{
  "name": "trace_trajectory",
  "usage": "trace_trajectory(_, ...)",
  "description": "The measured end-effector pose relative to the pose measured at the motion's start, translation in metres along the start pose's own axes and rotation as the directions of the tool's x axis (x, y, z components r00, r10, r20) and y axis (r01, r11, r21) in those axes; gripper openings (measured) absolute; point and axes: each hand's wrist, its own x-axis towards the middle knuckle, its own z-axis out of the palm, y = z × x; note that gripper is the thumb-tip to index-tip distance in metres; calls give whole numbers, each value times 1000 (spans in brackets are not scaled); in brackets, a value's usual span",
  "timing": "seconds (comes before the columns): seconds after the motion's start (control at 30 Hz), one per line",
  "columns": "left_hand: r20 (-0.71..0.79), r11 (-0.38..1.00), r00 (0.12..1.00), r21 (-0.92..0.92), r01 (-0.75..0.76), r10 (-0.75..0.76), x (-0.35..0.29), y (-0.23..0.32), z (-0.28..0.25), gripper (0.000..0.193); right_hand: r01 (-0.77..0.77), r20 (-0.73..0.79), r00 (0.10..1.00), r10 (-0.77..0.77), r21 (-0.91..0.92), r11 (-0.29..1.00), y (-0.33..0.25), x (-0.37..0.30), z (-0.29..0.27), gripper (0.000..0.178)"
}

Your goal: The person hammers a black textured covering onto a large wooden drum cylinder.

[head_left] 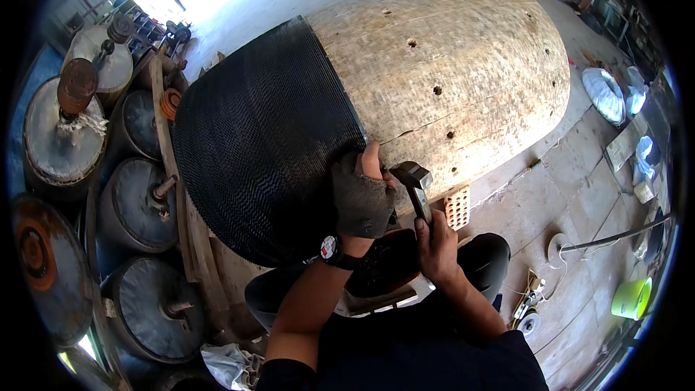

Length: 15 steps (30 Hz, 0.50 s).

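A large wooden drum (492,51), dotted with dark holes, lies on its side in front of me. Black, finely ridged sheeting (253,116) wraps its left part and ends in a straight edge. At the near end of that edge is my left hand (364,199) in a dark fingerless glove, its fingers curled; whatever they pinch is hidden. My right hand (438,246), bare, grips the handle of a hammer (414,177). The hammer's metal head is just right of my left hand, close to the wood. A dark red bowl (384,264) sits between my knees, its contents unclear.
Several metal rollers (141,203) with shafts crowd the left, beside wooden beams (165,130). A perforated brick (457,208) stands by the drum. To the right are a corded power tool (528,311), a green bucket (631,298) and a plastic-wrapped ring (604,95).
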Motion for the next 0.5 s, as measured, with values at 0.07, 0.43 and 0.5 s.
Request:
trace_trajectory(0.07,-43,997,998,71,-43,46,3,3,0,59,26,13,1000,-25,-59,998,-3,4,0,22)
trace_trajectory(0.43,-30,987,998,150,-53,58,-2,5,-10,73,31,105,994,-16,-144,989,-5,13,-4,18)
trace_trajectory(0.5,-48,970,988,204,-135,147,-25,13,-23,73,71,71,995,-66,-77,995,-6,3,-11,17)
